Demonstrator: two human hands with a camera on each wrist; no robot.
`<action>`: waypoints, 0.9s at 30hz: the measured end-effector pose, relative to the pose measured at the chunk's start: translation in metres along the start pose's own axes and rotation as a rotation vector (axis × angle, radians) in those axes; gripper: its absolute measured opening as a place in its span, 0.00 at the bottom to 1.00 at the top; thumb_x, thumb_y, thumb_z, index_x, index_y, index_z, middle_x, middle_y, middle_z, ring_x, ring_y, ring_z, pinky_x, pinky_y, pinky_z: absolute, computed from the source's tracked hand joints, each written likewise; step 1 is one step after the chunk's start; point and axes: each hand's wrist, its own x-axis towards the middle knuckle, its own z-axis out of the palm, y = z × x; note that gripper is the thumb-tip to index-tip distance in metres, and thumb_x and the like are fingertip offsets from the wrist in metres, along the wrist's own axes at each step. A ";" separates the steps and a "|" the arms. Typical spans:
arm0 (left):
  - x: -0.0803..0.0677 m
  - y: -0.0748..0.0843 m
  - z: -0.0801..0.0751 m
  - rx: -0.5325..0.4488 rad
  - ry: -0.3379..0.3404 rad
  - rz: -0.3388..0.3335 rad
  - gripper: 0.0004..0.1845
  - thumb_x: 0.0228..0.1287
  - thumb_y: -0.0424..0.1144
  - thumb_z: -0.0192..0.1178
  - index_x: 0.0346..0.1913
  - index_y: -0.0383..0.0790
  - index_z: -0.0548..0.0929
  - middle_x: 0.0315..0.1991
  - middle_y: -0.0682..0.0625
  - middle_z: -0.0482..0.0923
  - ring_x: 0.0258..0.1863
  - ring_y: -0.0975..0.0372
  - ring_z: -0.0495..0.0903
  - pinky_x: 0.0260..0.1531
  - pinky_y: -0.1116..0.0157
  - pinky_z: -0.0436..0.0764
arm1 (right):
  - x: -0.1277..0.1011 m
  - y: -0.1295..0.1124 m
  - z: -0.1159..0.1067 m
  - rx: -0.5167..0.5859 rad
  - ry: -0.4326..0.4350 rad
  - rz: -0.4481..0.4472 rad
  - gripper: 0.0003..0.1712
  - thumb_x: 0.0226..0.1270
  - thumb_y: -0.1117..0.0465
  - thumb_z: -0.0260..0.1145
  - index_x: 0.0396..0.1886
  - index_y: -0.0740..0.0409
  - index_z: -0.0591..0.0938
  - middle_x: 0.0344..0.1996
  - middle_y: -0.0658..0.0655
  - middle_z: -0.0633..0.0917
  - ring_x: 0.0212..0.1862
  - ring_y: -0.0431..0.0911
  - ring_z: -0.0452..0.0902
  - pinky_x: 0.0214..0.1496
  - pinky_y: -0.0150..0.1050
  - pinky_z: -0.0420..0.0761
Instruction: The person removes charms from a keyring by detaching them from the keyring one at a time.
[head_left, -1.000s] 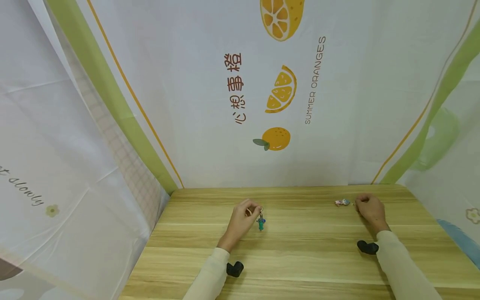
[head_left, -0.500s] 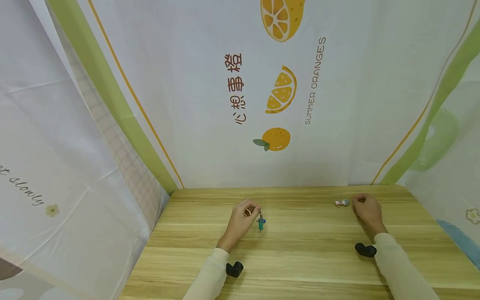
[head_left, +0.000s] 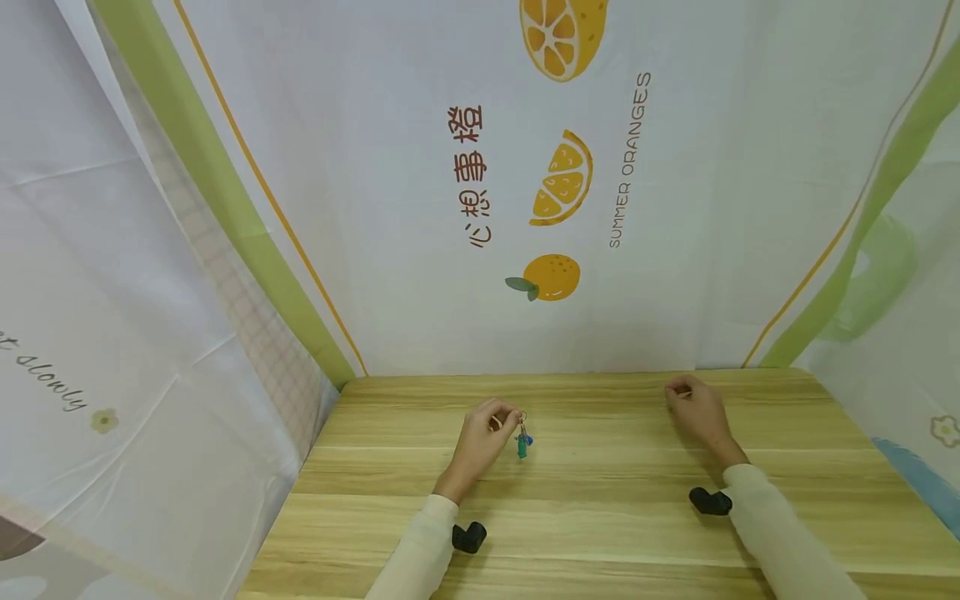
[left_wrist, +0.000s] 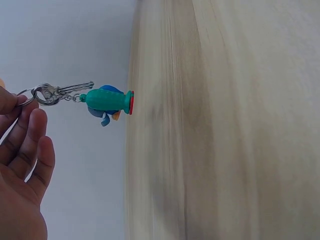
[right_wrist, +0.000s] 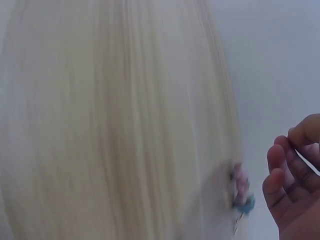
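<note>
My left hand (head_left: 483, 433) pinches the metal ring of a keychain (left_wrist: 102, 100) between thumb and fingers. Keys (left_wrist: 75, 88) and a green tube-shaped charm with a blue figure and a red end dangle from it, near the far middle of the table. My right hand (head_left: 699, 410) hovers at the far right, its fingers loosely bent and nothing held between them. Below it, near the table's far edge, lies a second keychain with a pink and teal figure (right_wrist: 241, 187), blurred in the right wrist view. From the head view, the right hand covers that figure.
Both hands are over a wooden table (head_left: 592, 500). Behind it hangs a white cloth (head_left: 375, 208) printed with oranges and lettering; more cloth hangs at both sides. Black camera mounts (head_left: 470, 537) sit at the wrists.
My right hand has moved left, from beside the pink and teal figure to above it, now blocking it from the head view. The left hand stays in place with its keychain.
</note>
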 end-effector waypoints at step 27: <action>0.008 0.009 0.010 0.002 0.005 -0.025 0.09 0.80 0.40 0.63 0.46 0.40 0.91 0.35 0.53 0.86 0.34 0.68 0.80 0.33 0.72 0.78 | -0.027 -0.113 0.081 0.041 -0.204 -0.398 0.03 0.78 0.60 0.69 0.44 0.54 0.86 0.37 0.49 0.88 0.33 0.35 0.78 0.34 0.33 0.81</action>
